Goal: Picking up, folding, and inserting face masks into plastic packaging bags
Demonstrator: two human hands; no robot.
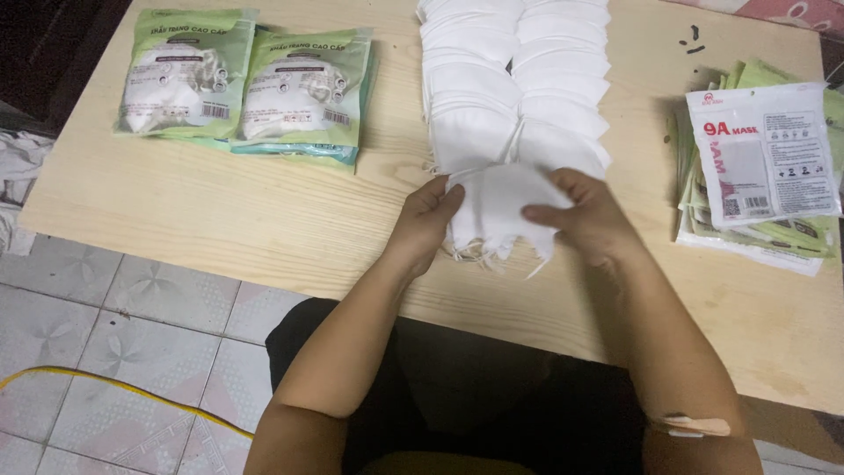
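**A:** A small stack of white folded face masks point(503, 211) is held between both hands at the near end of a pale wooden table point(264, 220), seen from above.

**B:** How is it gripped?

**A:** The left hand point(426, 220) is closed along the stack's left edge; the right hand point(582, 211) is laid over its right side, fingers curled on top. The stack is pinched from both sides, neither hand being clearly nearer. Its long axis runs left to right, across the body.

**B:** And what lies beyond?

**A:** Two long rows of white masks point(519, 79) are spread directly behind the held stack, running away from the person; whether the held masks touch them cannot be told. Filled green packets point(246, 88) are set well apart at the far left. A pile of flat pouches point(760, 167) is placed near the right hand's side.
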